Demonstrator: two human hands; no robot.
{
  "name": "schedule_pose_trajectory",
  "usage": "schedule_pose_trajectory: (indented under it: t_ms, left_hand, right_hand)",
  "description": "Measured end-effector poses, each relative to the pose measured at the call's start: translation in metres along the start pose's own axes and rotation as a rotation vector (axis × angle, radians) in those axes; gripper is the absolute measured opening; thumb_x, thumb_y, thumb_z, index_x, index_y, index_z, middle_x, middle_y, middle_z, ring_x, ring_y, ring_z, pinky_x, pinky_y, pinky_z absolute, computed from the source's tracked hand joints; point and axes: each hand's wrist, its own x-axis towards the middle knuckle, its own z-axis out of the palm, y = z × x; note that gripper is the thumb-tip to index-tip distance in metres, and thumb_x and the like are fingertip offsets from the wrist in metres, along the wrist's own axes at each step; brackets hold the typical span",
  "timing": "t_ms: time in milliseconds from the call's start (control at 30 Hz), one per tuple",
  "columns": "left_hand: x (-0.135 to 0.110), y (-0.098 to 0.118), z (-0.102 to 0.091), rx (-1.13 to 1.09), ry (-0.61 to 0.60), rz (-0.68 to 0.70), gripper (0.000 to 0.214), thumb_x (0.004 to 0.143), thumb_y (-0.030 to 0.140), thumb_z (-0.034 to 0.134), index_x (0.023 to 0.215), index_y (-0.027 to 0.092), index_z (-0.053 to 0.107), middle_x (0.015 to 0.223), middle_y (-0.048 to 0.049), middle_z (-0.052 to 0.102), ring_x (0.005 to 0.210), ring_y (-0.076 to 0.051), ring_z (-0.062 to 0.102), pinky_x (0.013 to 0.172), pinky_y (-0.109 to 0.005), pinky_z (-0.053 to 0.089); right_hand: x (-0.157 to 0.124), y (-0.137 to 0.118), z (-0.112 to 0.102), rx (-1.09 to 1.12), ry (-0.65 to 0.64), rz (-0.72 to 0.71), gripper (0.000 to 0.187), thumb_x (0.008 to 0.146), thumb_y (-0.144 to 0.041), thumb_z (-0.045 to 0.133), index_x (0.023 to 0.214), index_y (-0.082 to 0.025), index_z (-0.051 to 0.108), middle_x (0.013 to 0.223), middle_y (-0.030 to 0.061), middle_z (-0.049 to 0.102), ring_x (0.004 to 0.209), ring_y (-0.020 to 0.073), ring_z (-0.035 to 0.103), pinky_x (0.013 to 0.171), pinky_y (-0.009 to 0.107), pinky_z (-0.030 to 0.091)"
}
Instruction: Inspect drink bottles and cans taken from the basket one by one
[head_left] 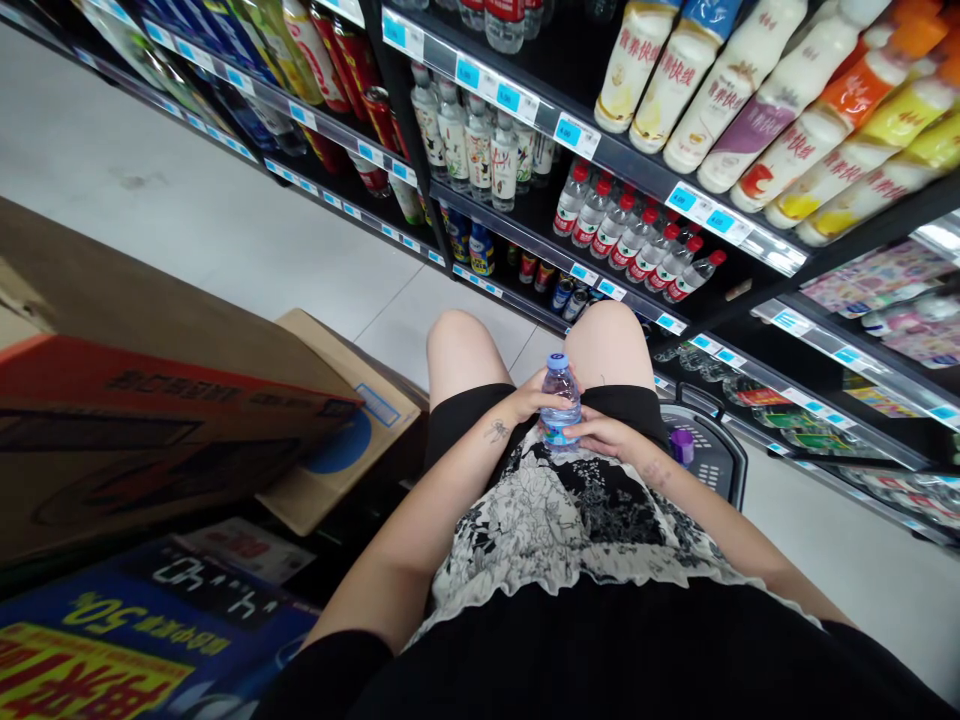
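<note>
A small clear water bottle with a blue cap stands nearly upright in front of my lap, cap still on. My left hand wraps round its upper part from the left. Lower down, my right hand grips the bottle from the right, its fingers over the blue label. Both hands are closed on the bottle, with some fingertips hidden behind it. My bare knees lie just beyond the hands.
Drink shelves with bottles and cans run across the front. Red-capped water bottles stand on a middle shelf. By my right leg is a black basket holding a purple item. Cardboard boxes crowd my left side.
</note>
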Motion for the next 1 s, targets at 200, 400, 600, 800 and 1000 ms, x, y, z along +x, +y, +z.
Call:
schedule_pose_trajectory:
  t_ms: [200, 400, 600, 800, 1000]
  left_hand:
    - [-0.001, 0.001, 0.001, -0.004, -0.002, 0.002, 0.060, 0.052, 0.019, 0.085, 0.103, 0.018, 0.053, 0.089, -0.0044, 0.070, 0.084, -0.020, 0.064, 0.081, -0.036, 0.049]
    - [-0.001, 0.001, 0.001, -0.004, 0.003, 0.005, 0.059, 0.053, 0.018, 0.084, 0.104, 0.018, 0.054, 0.090, -0.0045, 0.070, 0.085, -0.020, 0.064, 0.082, -0.036, 0.049]
    - [0.002, 0.000, 0.002, -0.034, 0.067, -0.002, 0.055, 0.054, 0.017, 0.081, 0.102, 0.018, 0.055, 0.087, -0.0030, 0.070, 0.082, -0.019, 0.064, 0.079, -0.034, 0.048]
    - [0.009, -0.007, -0.001, -0.083, 0.359, -0.046, 0.047, 0.058, 0.024, 0.080, 0.099, 0.017, 0.059, 0.085, -0.0009, 0.067, 0.076, -0.016, 0.063, 0.078, -0.032, 0.047]
    - [0.013, -0.004, -0.005, -0.187, 0.528, -0.030, 0.037, 0.069, 0.041, 0.076, 0.092, 0.018, 0.058, 0.081, 0.0001, 0.064, 0.076, -0.017, 0.061, 0.079, -0.033, 0.046]
  right_hand:
    - [0.000, -0.001, 0.000, -0.005, -0.002, 0.013, 0.058, 0.061, -0.016, 0.089, 0.114, -0.015, 0.065, 0.108, 0.0088, 0.073, 0.100, 0.0244, 0.070, 0.099, 0.042, 0.054]
    - [0.000, 0.000, 0.000, 0.009, -0.014, 0.004, 0.057, 0.061, -0.016, 0.089, 0.113, -0.014, 0.065, 0.108, 0.0087, 0.073, 0.098, 0.0237, 0.070, 0.097, 0.040, 0.055]
    - [0.001, 0.001, -0.001, 0.046, 0.002, 0.000, 0.055, 0.064, -0.018, 0.086, 0.115, -0.016, 0.064, 0.110, 0.0080, 0.072, 0.100, 0.0239, 0.070, 0.096, 0.041, 0.055]
    - [0.004, -0.001, 0.000, 0.168, -0.006, -0.058, 0.060, 0.075, -0.027, 0.080, 0.127, -0.019, 0.053, 0.117, 0.0100, 0.069, 0.104, 0.0265, 0.068, 0.096, 0.047, 0.055]
    - [0.003, -0.004, 0.005, 0.192, 0.031, -0.098, 0.065, 0.075, -0.025, 0.080, 0.131, -0.023, 0.046, 0.117, 0.0097, 0.068, 0.098, 0.0257, 0.071, 0.094, 0.046, 0.056]
